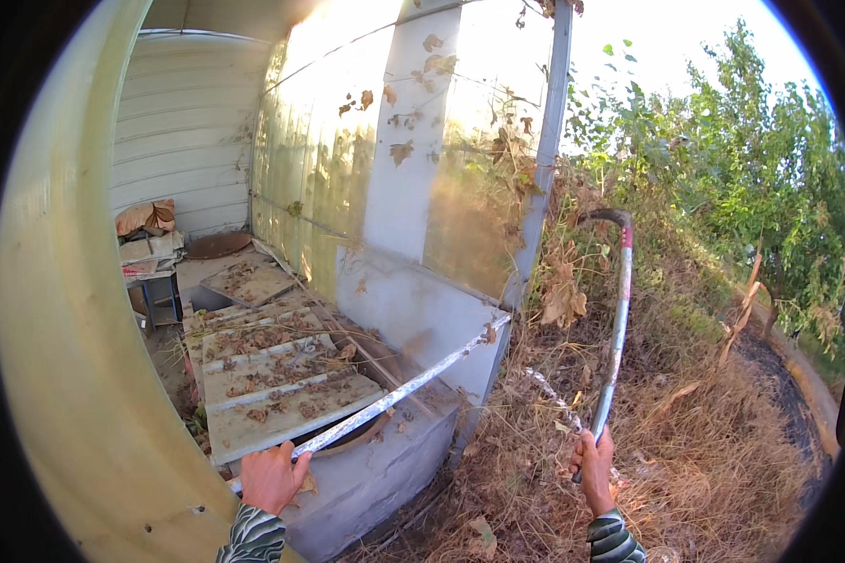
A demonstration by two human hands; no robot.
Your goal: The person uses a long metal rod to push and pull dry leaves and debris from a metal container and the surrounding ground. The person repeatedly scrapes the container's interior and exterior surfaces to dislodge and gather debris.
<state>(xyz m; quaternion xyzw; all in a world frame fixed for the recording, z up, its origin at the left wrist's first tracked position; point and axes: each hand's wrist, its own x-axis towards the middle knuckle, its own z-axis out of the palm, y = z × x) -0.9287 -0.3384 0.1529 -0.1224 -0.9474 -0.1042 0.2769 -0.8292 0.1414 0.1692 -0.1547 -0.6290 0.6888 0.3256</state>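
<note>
My left hand [271,478] grips a whitish, weathered pole [401,390] that runs up to the right to the foot of a metal post. Below the pole stands a concrete ledge [366,485] with a round opening, partly covered by a corrugated sheet [282,383] strewn with dry leaves. In my right hand [594,461] is the handle of a sickle-like hooked tool [616,338], held upright; its curved dark end points left at the top. Dry vines and brown leaves surround the tool.
A translucent yellowish panel [63,281] curves close on my left. Corrugated panels [408,169] form the wall ahead, edged by a metal post [546,162]. Dry brush [676,450] covers the slope at right, with a broken stump [743,310] and green trees behind. A round rusty lid [218,245] lies farther back.
</note>
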